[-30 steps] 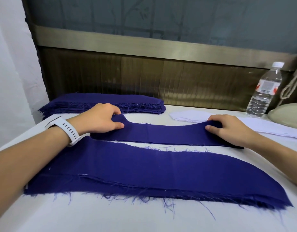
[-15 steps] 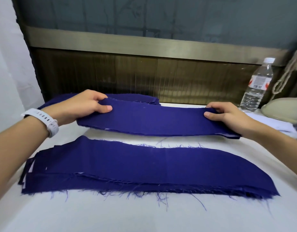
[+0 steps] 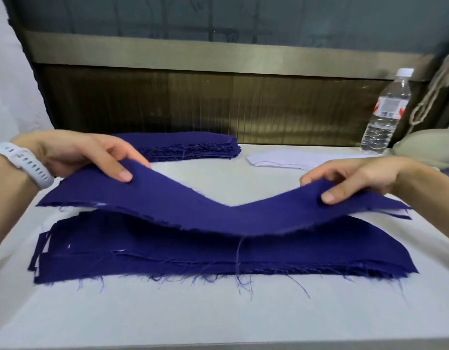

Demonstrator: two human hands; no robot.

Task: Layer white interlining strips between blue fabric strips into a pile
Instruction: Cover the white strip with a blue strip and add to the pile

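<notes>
A long blue fabric strip (image 3: 218,210) hangs in the air, sagging in the middle, just above the layered pile (image 3: 193,251) of blue strips near the table's front. My left hand (image 3: 87,155) pinches its left end, thumb on top. My right hand (image 3: 357,178) pinches its right end the same way. White edges show under the held strip at both ends and at the pile's left side. A stack of blue strips (image 3: 193,146) lies at the back left. White interlining strips (image 3: 281,160) lie at the back right.
A clear water bottle (image 3: 385,112) stands at the back right beside a beige object (image 3: 430,145). A dark wood panel (image 3: 218,102) closes off the back of the white table (image 3: 218,311). A white watch is on my left wrist.
Both hands lifted the blue strip off the table's middle and carried it toward me, so it now hovers over the front pile. It sags in the middle now.
</notes>
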